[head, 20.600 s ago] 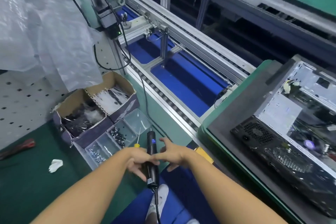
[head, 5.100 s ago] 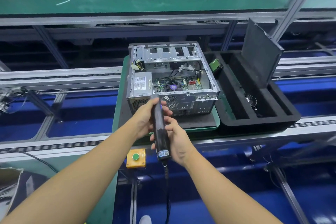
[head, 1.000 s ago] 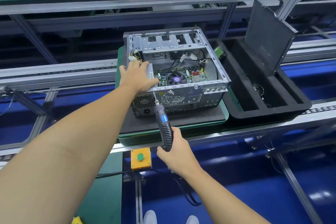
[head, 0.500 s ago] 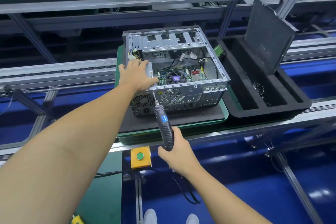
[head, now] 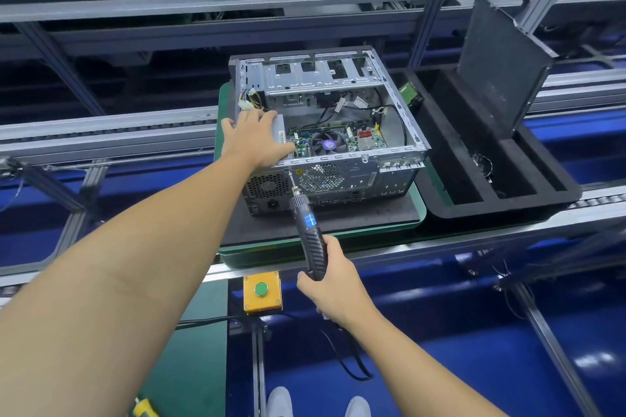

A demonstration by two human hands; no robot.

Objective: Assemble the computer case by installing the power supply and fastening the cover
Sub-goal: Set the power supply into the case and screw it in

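Two hands are busy. The left hand (head: 254, 140) lies flat with straight fingers and presses down on the power supply (head: 279, 125). That box sits right under its palm, in the near left corner of the computer case (head: 355, 176). The right hand (head: 333, 278) is wrapped tight round the screwdriver (head: 310, 235). The thin tip points up and away from this hand and touches the back wall of the case, just below the left wrist. Any screw there is too small to see.

I think the job now is to screw the power supply to the back wall. Push the box hard against that wall so the holes line up. Hold the tool straight, not leaning, and push gently so the tip does not slip.

The case has no lid on yet. A dark flat panel (head: 501, 68) far to the right of both hands may be the lid.
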